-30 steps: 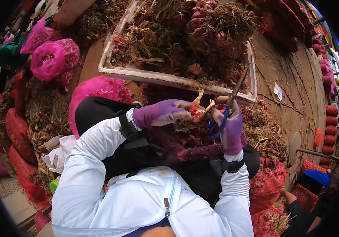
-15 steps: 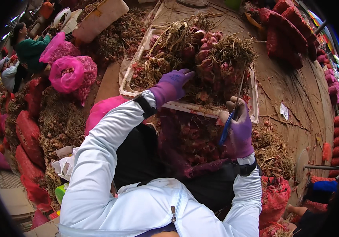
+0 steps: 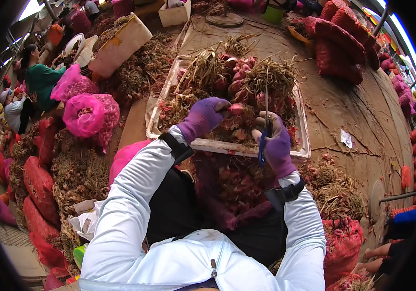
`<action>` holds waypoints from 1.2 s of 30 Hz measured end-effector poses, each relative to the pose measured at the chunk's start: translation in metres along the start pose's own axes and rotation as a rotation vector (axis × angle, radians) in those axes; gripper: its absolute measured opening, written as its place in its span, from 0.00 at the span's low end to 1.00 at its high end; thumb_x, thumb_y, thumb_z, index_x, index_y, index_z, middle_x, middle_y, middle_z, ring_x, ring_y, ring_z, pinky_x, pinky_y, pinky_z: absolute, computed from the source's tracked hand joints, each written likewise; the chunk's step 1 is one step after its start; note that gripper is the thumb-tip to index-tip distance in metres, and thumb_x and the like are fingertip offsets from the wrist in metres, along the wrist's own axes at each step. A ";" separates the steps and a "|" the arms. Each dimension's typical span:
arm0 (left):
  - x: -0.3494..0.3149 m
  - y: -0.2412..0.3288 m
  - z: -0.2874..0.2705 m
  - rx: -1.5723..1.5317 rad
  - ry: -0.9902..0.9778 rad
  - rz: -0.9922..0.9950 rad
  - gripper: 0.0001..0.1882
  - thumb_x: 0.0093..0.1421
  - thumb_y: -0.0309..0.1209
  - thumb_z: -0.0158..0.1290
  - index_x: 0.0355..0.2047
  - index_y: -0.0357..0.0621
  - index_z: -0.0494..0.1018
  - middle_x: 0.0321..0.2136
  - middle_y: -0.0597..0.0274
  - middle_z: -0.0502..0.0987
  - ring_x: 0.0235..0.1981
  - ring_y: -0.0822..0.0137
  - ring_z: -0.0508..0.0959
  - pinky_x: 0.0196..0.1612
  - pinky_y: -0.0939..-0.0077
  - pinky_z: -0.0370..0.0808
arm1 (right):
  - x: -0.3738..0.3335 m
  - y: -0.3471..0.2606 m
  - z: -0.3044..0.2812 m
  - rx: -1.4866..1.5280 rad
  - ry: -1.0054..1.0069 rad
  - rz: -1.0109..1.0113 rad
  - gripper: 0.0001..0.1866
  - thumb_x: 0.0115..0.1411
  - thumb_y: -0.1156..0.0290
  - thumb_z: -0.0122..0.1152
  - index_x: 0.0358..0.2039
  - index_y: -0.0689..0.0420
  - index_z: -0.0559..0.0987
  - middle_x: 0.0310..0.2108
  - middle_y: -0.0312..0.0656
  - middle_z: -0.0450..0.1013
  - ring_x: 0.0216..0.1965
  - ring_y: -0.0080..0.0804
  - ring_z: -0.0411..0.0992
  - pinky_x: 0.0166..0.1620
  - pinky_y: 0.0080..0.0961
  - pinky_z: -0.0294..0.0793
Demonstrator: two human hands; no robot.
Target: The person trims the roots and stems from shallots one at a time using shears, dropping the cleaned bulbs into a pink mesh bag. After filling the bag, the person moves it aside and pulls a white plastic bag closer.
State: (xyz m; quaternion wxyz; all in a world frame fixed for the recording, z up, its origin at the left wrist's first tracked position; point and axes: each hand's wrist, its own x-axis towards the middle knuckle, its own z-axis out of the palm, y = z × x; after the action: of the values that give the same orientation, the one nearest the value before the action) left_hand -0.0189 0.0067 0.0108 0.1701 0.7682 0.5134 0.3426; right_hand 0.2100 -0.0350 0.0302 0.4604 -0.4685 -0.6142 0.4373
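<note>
My purple-gloved left hand (image 3: 204,116) is closed, with a red shallot (image 3: 236,109) pinched at its fingertips over a white foam tray (image 3: 247,147). My right hand (image 3: 278,148), in a matching glove, grips scissors (image 3: 262,148) by their blue handle; the long thin blades point away from me across the tray. Bunches of shallots with dried straw-like tops (image 3: 272,75) fill the tray's far half. Loose skins and trimmings (image 3: 183,104) lie in its near left part. Between my legs, a dark purple mesh bag (image 3: 237,182) contains reddish shallots or skins.
Pink mesh sacks (image 3: 84,114) stand at the left beside heaps of dried shallots. A tilted white foam box (image 3: 120,46) lies farther back. Red sacks (image 3: 339,48) are piled at far right. Straw trimmings (image 3: 334,186) lie right of my knee. Other people sit at far left.
My left hand has come up with a shallot at its fingertips. My right hand has moved left and farther over the tray with the scissors, closer to my left hand.
</note>
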 end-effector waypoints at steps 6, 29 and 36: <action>0.002 0.034 0.006 -0.002 0.039 0.236 0.09 0.51 0.29 0.61 0.34 0.48 0.77 0.28 0.59 0.75 0.32 0.58 0.77 0.37 0.70 0.74 | 0.021 0.019 0.008 -0.254 -0.123 -0.181 0.26 0.46 0.77 0.65 0.49 0.57 0.71 0.33 0.40 0.72 0.33 0.25 0.70 0.40 0.21 0.71; -0.018 0.049 0.054 -0.454 -0.149 -0.088 0.23 0.63 0.33 0.50 0.56 0.37 0.63 0.42 0.53 0.75 0.41 0.66 0.74 0.48 0.72 0.69 | -0.016 0.023 0.003 0.151 0.103 0.070 0.22 0.52 0.77 0.63 0.48 0.60 0.69 0.35 0.32 0.71 0.31 0.13 0.68 0.34 0.12 0.70; -0.014 0.042 0.036 -0.382 -0.392 0.073 0.32 0.60 0.31 0.53 0.63 0.38 0.54 0.50 0.46 0.71 0.52 0.55 0.72 0.55 0.68 0.67 | -0.018 0.024 -0.002 0.256 -0.049 0.118 0.26 0.50 0.81 0.61 0.51 0.63 0.68 0.40 0.36 0.71 0.38 0.20 0.70 0.44 0.18 0.70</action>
State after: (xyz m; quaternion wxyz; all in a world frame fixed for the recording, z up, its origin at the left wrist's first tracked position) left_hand 0.0316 -0.0205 0.0060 0.3954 0.7919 0.3687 0.2839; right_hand 0.2184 -0.0485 0.0045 0.4748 -0.4307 -0.5357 0.5496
